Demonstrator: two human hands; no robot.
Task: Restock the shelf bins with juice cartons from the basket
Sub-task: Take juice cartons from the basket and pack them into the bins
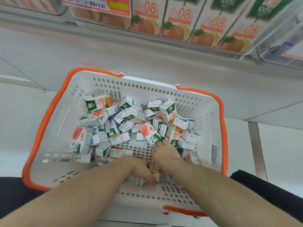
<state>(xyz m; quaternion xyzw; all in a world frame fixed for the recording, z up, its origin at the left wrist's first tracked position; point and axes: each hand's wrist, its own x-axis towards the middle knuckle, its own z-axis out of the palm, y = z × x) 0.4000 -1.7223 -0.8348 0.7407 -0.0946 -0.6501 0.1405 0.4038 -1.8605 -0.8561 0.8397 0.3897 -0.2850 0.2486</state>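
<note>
Cartons point(131, 122) lie jumbled in the basket point(54, 122), heaped toward its far side. Left hand point(141, 171) curls around one carton point(137, 180) near the basket's near wall; right hand point(165, 154) beside it pinches another carton point(150, 134) by its corner. Beyond the basket, shelf bins point(188, 23) hold upright cartons.

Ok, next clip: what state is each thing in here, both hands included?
basket: on the floor, partly full of loose, jumbled juice cartons
left hand: in the basket, fingers curled on a carton
right hand: in the basket, grip unclear
shelf bin: stocked, cartons upright in a row
</note>
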